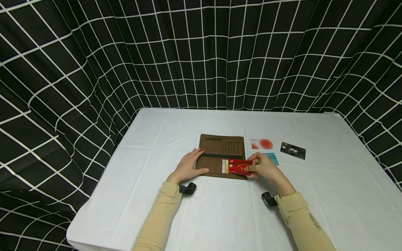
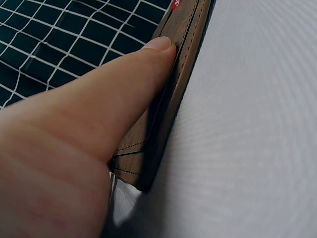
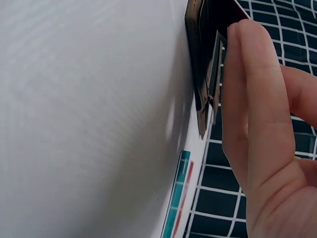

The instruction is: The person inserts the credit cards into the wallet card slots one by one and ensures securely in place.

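A brown wallet (image 1: 221, 146) lies spread open on the white table, its upper half lined with card slots. My left hand (image 1: 186, 165) rests on its left side with fingers extended; in the left wrist view the thumb (image 2: 143, 69) presses on the stitched leather near the lower edge. With thumb and fingers my right hand (image 1: 267, 169) pinches the right end of a red VIP card (image 1: 236, 166), held over the wallet's lower half. A white-and-yellow strip (image 1: 225, 166) shows at that card's left end. The right wrist view has the fingers beside the wallet's edge (image 3: 200, 79).
Right of the wallet lie a white card with a red circle (image 1: 262, 143), a blue card (image 1: 273, 157) partly behind my right hand, and a black VIP card (image 1: 293, 150). Black cloth with a white grid (image 1: 188, 52) hangs around the table's back and sides.
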{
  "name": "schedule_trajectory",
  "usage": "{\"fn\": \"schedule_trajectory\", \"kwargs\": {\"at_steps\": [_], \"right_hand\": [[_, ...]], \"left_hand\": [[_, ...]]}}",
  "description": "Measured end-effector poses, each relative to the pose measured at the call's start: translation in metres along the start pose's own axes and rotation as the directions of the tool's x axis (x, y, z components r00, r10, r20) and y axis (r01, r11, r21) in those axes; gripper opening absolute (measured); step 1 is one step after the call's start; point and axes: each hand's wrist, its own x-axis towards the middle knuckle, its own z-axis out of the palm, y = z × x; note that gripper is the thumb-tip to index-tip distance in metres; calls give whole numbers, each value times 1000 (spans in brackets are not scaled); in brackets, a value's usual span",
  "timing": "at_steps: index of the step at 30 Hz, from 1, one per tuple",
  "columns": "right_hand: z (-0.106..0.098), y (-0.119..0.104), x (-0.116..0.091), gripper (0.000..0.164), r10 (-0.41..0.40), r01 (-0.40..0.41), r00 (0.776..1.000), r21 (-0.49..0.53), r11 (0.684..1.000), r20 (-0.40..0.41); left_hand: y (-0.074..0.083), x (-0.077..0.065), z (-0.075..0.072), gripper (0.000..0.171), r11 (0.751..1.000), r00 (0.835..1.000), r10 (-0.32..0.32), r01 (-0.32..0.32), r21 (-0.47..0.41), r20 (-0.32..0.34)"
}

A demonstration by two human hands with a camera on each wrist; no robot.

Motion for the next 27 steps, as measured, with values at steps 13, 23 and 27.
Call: {"fn": "schedule_trajectory", "kwargs": {"at_steps": [13, 23, 27], "right_hand": [[-3, -2, 10, 38, 28, -27, 996, -14, 1000, 90], [0, -1, 17, 39, 54, -54, 994, 4, 999, 100], [2, 1, 20, 39, 59, -59, 994, -2, 998, 95]], "left_hand": [[1, 0, 0, 86, 1000, 1000, 2, -3, -5, -10], [1, 0, 0, 85, 1000, 1000, -13, 13, 2, 3], [1, 0, 0, 85, 1000, 1000, -12, 12, 6, 3]]}}
